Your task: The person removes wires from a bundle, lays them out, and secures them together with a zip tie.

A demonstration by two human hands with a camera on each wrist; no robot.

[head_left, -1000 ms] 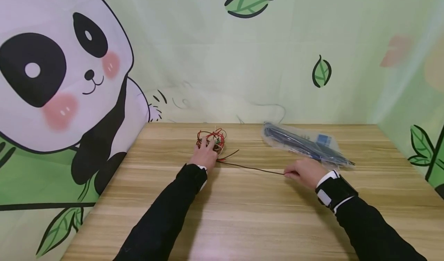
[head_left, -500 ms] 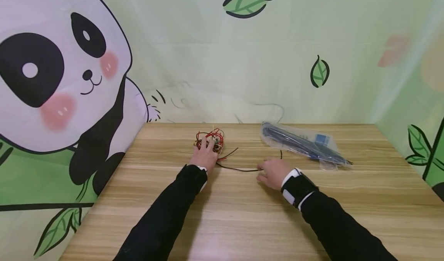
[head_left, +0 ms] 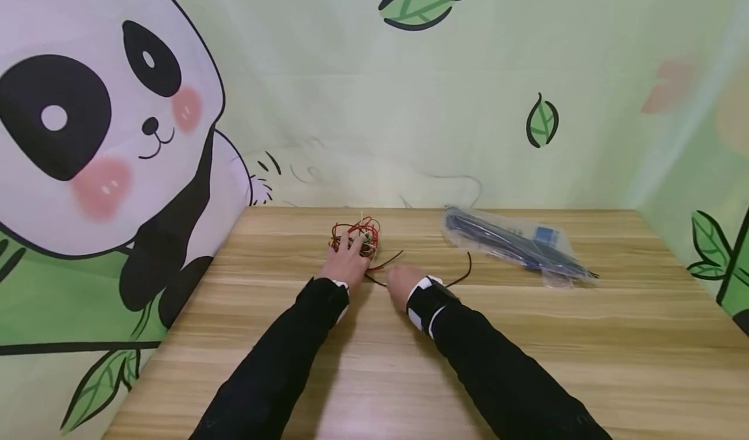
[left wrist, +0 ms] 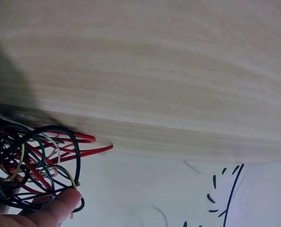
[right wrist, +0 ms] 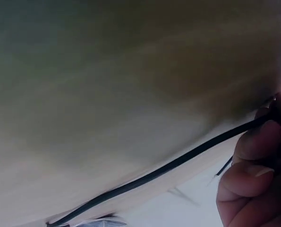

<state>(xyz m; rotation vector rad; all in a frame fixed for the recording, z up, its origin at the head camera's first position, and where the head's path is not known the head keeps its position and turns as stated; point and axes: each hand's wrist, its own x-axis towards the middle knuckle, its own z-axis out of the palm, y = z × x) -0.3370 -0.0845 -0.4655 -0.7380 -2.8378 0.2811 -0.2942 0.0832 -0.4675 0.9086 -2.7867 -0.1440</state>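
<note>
My left hand (head_left: 346, 264) grips a tangled bundle of wires (head_left: 371, 227) near the back of the wooden table. In the left wrist view, loops of red, black, green, yellow and white wire (left wrist: 31, 165) spread around its fingers (left wrist: 60, 208). Close beside it on the right, my right hand (head_left: 404, 283) pinches a black wire (right wrist: 168, 165) that leads out of the bundle. The wire's free end (head_left: 466, 271) curves up past the right wrist. The right fingers (right wrist: 249, 179) are curled at the wire; their tips are partly out of that view.
A clear plastic bag (head_left: 497, 232) holding long dark strips lies at the back right. Shorter wire ends (head_left: 391, 259) stick out of the bundle between the hands. The wooden tabletop (head_left: 374, 381) meets a printed panda backdrop (head_left: 328, 102) behind.
My right hand has slid left along the black wire toward the bundle, so its free end now trails on the right. The left hand stays on the bundle.
</note>
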